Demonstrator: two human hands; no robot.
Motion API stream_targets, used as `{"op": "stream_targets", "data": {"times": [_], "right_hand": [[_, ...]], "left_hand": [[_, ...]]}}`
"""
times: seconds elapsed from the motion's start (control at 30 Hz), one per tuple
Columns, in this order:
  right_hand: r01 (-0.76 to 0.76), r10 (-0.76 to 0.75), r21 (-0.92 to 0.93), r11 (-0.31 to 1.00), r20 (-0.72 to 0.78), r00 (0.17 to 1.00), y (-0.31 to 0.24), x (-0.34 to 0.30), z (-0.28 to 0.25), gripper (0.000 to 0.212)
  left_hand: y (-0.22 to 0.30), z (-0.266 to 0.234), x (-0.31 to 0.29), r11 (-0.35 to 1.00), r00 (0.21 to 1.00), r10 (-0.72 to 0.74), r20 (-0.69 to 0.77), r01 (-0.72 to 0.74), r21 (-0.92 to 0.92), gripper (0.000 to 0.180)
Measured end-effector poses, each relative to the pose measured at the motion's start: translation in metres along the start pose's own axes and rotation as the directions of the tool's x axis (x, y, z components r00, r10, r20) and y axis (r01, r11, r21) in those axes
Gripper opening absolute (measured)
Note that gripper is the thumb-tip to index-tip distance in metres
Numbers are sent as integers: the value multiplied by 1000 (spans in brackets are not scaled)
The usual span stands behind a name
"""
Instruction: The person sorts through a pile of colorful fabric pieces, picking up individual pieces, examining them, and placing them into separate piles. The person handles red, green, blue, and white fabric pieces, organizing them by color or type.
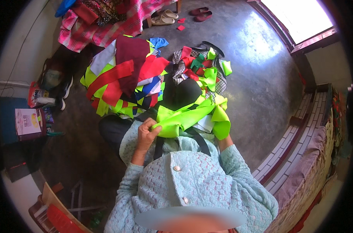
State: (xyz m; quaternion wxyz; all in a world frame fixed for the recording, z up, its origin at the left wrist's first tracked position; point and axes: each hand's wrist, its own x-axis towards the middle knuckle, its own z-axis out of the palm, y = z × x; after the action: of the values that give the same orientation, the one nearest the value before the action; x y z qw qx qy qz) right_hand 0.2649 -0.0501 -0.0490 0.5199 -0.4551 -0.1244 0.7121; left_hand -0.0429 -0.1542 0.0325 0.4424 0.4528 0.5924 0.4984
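Across my lap stretches a neon yellow-green piece of fabric (190, 121), loosely folded. My left hand (146, 136) is closed on its left end, thumb and fingers pinching the edge. At the other end, my right hand (224, 143) sits under a hanging flap of the cloth; only the wrist area shows, and its fingers are hidden. Under the fabric lies a white piece (204, 123). Beyond my left knee rises a heap of fabric scraps (118, 75) in red, maroon, blue, white and neon. A checked bag (220, 82) in front of me holds red, green and neon scraps.
A pink plaid cloth (122, 29) covers furniture at the far left. Tan shoes (165, 17) and dark red shoes (200, 13) stand on the grey floor (258, 85), near small red scraps (180, 27). A fabric-covered piece of furniture (300, 171) runs along the right.
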Motion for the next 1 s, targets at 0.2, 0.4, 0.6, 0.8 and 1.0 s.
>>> {"op": "stream_targets", "data": {"times": [0.2, 0.4, 0.6, 0.8, 1.0], "right_hand": [[-186, 19, 367, 912, 414, 910, 6, 20, -13, 21], [182, -175, -180, 967, 53, 983, 11, 14, 22, 25], [518, -518, -516, 682, 159, 841, 27, 11, 31, 27], [677, -658, -719, 159, 434, 616, 16, -13, 58, 21], [624, -569, -738, 256, 407, 715, 21, -5, 48, 19]], "left_hand": [[-3, -5, -4, 840, 975, -197, -100, 115, -530, 13], [10, -7, 0, 830, 974, -164, -154, 52, -555, 10], [55, -22, 31, 888, 985, -15, -174, -67, -455, 12], [106, -50, 65, 876, 948, 173, -267, -272, -398, 12], [169, -83, 110, 923, 910, 324, -259, -364, -124, 13]]}}
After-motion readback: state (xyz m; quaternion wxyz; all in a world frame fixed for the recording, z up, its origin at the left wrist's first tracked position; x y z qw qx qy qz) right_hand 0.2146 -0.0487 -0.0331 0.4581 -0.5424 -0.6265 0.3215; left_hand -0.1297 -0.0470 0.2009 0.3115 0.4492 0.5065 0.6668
